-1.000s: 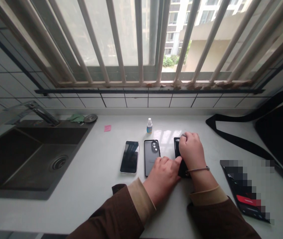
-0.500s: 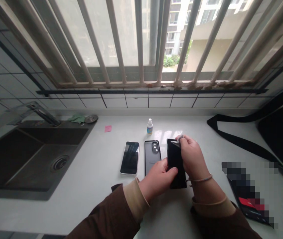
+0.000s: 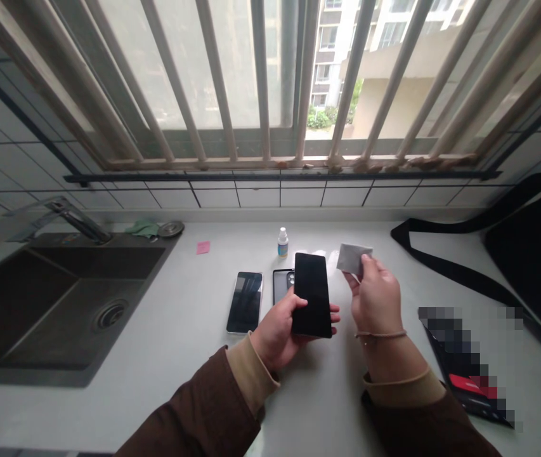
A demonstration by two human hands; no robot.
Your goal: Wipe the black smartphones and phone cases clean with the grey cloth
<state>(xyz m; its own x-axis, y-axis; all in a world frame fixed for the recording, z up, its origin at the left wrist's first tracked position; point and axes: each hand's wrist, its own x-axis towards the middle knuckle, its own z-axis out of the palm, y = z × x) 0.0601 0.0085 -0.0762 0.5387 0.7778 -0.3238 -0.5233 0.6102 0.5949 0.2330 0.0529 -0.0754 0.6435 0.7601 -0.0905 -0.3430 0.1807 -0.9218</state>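
the left hand [image 3: 277, 330] grips the black phone [image 3: 312, 295] above the counter [image 3: 165, 393]; the right hand [image 3: 377, 295] pinches a grey cloth [image 3: 351, 257] beside it.

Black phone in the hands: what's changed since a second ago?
The left hand has raised the black phone and brought it left, partly hiding the phone case. The right hand has come off the phone, holding a grey cloth apart from it. The other phone and bottle stayed put.
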